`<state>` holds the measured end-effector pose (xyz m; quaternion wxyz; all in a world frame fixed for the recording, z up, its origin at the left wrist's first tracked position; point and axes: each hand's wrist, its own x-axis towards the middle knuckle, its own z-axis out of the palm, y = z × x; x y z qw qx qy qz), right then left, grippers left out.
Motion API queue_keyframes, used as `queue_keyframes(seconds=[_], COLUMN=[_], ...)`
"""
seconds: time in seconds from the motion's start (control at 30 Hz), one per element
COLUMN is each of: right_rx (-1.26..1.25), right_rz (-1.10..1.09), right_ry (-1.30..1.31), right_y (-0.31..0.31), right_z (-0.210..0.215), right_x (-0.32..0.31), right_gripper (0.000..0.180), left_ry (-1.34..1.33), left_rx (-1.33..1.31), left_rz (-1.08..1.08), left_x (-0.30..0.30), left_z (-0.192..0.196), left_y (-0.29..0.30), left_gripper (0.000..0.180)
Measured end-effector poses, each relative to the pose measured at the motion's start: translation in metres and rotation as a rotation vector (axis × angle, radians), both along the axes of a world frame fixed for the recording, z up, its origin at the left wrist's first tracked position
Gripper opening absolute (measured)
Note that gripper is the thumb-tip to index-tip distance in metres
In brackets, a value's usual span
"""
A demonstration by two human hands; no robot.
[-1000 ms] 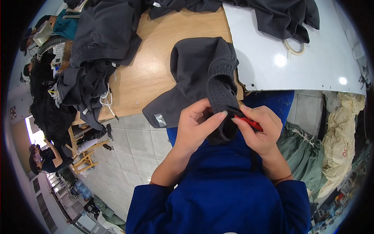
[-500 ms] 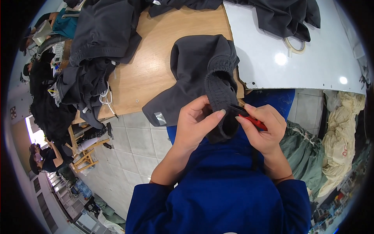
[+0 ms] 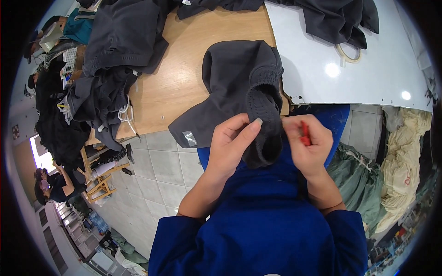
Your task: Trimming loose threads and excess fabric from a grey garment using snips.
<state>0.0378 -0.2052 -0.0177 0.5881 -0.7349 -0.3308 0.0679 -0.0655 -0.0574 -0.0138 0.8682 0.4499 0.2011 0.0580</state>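
Dark grey shorts or trousers (image 3: pixel 230 69) lie partly on the wooden table, with their gathered elastic waistband (image 3: pixel 260 106) hanging over the front edge toward me. My left hand (image 3: pixel 229 145) pinches the waistband between thumb and fingers, with some fingers hidden inside the opening. Just right of the band, my right hand (image 3: pixel 309 145) is curled around red-handled thread snips (image 3: pixel 304 134). Only the red handle shows in the palm; the blades cannot be seen. My right fingertips are close to the band's edge, and whether they also pinch a thread is too small to tell.
More dark garments (image 3: pixel 119 37) are piled at the table's left, with white drawcords (image 3: pixel 125 112) dangling. On the white tabletop (image 3: pixel 322 83) at right lies a tape roll (image 3: pixel 348 54). Green (image 3: pixel 357 177) and cream cloth bundles (image 3: pixel 400 161) stand at lower right. People work at far left.
My right hand has drawn slightly back from the waistband and turned, tucking the snips into the palm. The left hand keeps its hold, and the band has shifted a little.
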Motion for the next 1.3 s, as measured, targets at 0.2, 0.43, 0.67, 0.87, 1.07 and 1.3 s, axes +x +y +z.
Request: queue_keyframes(seconds=[0.2, 0.43, 0.67, 0.87, 1.07, 1.3], right_rx=[0.108, -0.047, 0.137, 0.05, 0.001, -0.043], right_rz=[-0.114, -0.237, 0.091, 0.107, 0.175, 0.178], right_ry=[0.317, 0.145, 0.454, 0.212, 0.233, 0.2], right_y=[-0.003, 0.014, 0.018, 0.027, 0.03, 0.021], right_z=[0.0, -0.008, -0.006, -0.01, -0.001, -0.007], right_x=[-0.004, 0.0, 0.018, 0.006, 0.006, 0.005], right_gripper=[0.022, 0.018, 0.007, 0.017, 0.034, 0.057], left_ry=[0.117, 0.075, 0.081, 0.065, 0.07, 0.018], left_rx=[-0.022, -0.101, -0.174, -0.071, 0.008, 0.003], left_rz=[0.155, 0.023, 0.226, 0.255, 0.179, 0.151], left_x=[0.011, 0.002, 0.006, 0.007, -0.002, -0.004], left_z=[0.011, -0.001, 0.01, 0.011, 0.006, 0.007], left_y=[-0.007, 0.0, 0.008, 0.007, 0.008, 0.01], left_gripper=[0.015, 0.018, 0.032, 0.031, 0.024, 0.018])
